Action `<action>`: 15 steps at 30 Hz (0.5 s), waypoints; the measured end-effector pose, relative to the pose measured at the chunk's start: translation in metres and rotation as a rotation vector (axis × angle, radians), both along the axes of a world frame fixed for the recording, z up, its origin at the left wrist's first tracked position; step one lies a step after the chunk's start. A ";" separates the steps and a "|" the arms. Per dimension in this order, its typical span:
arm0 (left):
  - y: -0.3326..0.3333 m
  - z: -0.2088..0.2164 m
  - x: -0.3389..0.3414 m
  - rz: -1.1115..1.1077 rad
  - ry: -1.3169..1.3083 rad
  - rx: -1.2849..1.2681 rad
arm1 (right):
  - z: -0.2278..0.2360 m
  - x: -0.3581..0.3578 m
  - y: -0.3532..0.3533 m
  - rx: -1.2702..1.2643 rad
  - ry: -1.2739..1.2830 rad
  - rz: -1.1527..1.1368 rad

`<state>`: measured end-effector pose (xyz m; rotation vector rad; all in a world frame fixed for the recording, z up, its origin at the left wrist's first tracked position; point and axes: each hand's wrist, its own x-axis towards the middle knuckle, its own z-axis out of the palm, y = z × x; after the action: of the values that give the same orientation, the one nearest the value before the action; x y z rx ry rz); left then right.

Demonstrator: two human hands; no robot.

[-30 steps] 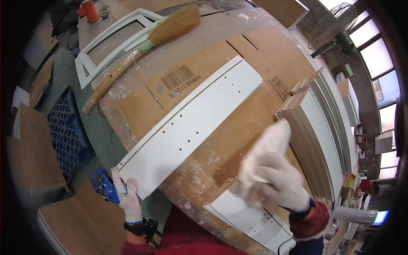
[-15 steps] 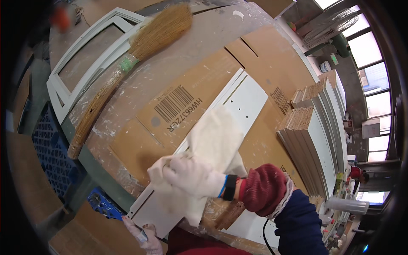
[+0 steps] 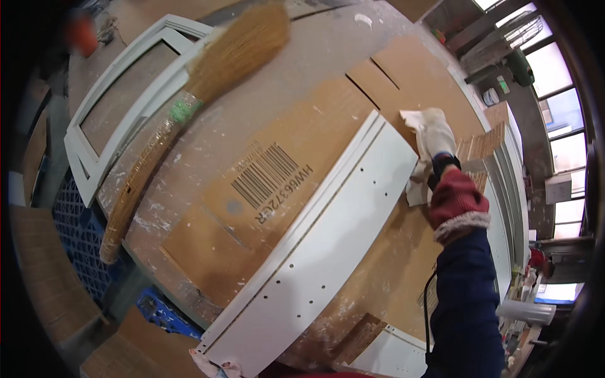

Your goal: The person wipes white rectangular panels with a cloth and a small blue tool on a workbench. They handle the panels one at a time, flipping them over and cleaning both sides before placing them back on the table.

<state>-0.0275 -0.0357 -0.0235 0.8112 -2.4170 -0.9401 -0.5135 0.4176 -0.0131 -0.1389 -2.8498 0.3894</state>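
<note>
Right hand (image 3: pixel 435 135), gloved, clutches one white rag (image 3: pixel 416 189) at the end of one white panel (image 3: pixel 321 252). Left hand (image 3: pixel 217 366) barely peeks in, grip unclear. One broom (image 3: pixel 189 107) nearby.

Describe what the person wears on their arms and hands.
The right hand wears an off-white work glove, with a dark band at the wrist. Behind it comes a red knitted cuff with a pale edge, then a dark blue sleeve. The left hand also shows a whitish glove, barely in view.
</note>
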 end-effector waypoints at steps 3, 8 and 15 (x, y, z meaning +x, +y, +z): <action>0.003 -0.006 0.005 0.025 -0.006 0.118 | 0.027 0.007 -0.009 -0.185 0.129 -0.179; 0.009 -0.010 0.030 0.107 -0.018 0.327 | 0.054 0.105 -0.148 -0.515 -0.089 0.479; 0.008 -0.007 0.048 0.116 -0.095 0.623 | 0.023 0.127 -0.163 -0.076 -0.205 0.564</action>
<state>0.0204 -0.0274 -0.0307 1.2105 -2.1271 -1.6710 -0.3869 0.2549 0.0096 0.6599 -3.0359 0.6209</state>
